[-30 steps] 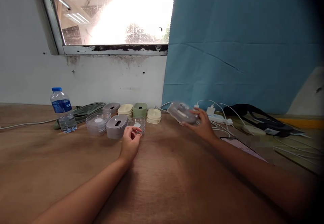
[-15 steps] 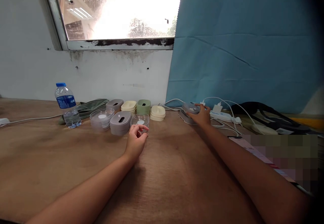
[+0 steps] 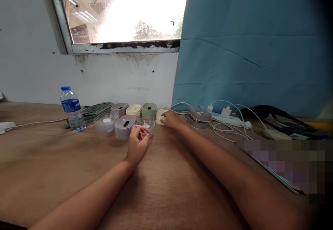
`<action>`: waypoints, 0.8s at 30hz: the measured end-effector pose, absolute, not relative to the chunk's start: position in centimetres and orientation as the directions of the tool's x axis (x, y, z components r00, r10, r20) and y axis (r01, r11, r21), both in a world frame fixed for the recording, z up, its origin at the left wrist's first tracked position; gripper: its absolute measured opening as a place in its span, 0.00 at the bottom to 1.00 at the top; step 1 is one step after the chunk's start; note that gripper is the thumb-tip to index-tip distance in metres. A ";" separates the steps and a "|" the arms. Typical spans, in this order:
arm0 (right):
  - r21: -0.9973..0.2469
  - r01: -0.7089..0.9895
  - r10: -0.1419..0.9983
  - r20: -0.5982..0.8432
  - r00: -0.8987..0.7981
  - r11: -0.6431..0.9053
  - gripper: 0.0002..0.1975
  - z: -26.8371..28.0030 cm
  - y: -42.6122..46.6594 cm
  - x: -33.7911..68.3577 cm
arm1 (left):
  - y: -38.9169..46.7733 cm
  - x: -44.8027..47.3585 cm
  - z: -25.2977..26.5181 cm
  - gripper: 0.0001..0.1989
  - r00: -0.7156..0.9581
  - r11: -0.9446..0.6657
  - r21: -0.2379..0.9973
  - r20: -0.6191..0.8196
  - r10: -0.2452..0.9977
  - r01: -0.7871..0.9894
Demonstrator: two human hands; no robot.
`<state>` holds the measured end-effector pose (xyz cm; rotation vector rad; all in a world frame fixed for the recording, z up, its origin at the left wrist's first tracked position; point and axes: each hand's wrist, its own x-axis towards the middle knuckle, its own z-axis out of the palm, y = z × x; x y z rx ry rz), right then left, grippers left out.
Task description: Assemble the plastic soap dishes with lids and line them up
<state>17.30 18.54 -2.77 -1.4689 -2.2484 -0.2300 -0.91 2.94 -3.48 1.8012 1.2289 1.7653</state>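
My left hand point(image 3: 138, 140) rests just in front of a short stack of clear plastic containers point(image 3: 150, 122). Its fingers are loosely bent, thumb apart from them, and nothing shows in them. Farther right, my right hand point(image 3: 172, 119) reaches to a stack of cream lids point(image 3: 160, 113), fingers apart and curved at its right side; whether they touch is hard to tell. Left of my left hand stand a grey-mauve box with a slotted top point(image 3: 125, 126) and more clear containers point(image 3: 102, 123). Behind are a green slotted box point(image 3: 149, 110), another cream stack point(image 3: 133, 110) and another grey-mauve box point(image 3: 119, 108).
Grey containers with clear tops point(image 3: 199, 117) are stacked right of my right hand. Beyond lie white cables and a power strip point(image 3: 229, 119), a black strap point(image 3: 265, 111) and a phone-like device point(image 3: 279, 178). A water bottle point(image 3: 73, 108) and green pouch point(image 3: 91, 113) are at left.
My right hand has left the grey container stack and moved left to the cream lids. The clear-topped container stays on that stack. My left hand has barely moved.
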 end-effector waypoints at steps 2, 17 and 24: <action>-0.137 0.914 0.864 0.406 -0.299 0.381 0.11 -2.8 19.4 16.3 | 2.9 -1.5 -2.9 0.06 -0.136 -0.628 0.661 0.725 0.675 0.410; -0.302 0.747 0.734 0.584 -0.346 0.593 0.09 1.9 8.8 22.3 | 7.4 -8.4 -2.5 0.18 0.094 -0.285 0.317 0.505 0.858 0.904; -0.345 0.554 0.650 0.326 -0.686 0.758 0.06 -1.5 -2.6 24.3 | 7.9 -9.4 -3.5 0.18 0.189 -0.354 0.304 0.461 0.867 0.885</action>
